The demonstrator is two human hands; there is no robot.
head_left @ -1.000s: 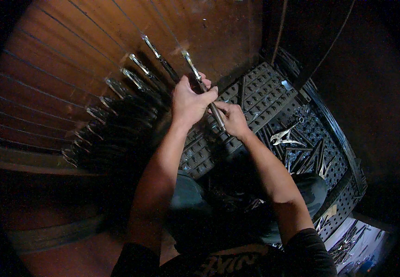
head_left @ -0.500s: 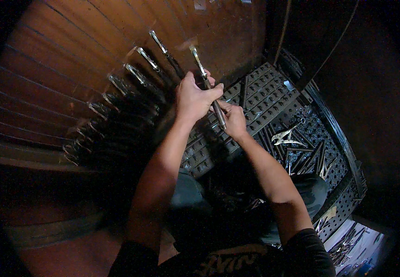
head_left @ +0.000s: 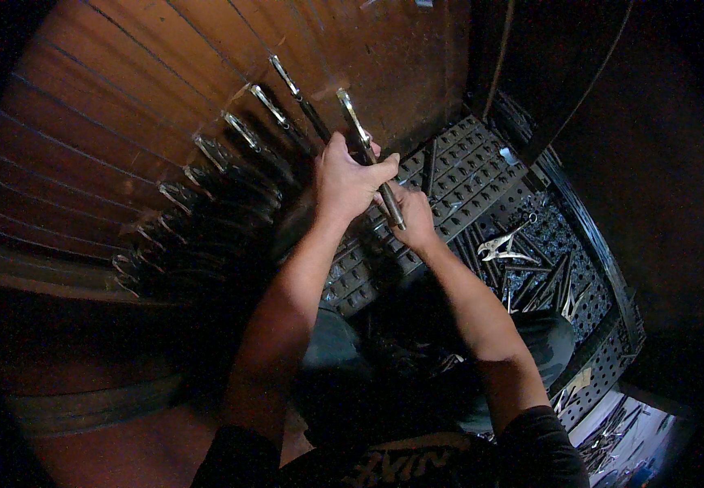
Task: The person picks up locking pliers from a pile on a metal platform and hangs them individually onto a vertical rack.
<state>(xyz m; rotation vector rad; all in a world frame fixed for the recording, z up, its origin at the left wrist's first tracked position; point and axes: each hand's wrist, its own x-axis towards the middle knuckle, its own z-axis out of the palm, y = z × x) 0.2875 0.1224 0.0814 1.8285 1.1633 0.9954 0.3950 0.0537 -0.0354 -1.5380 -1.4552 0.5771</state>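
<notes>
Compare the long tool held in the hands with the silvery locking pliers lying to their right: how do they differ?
The long tool is held by the left hand and right hand; the locking pliers lie untouched among dark rods. The long tool looks slim; the locking pliers have spread handles. The long tool is dark below its shiny upper end; the locking pliers look mostly silvery. Both show bright metal.

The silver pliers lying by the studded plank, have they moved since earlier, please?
No, the silver pliers show no visible shift against the studded plank.
</notes>
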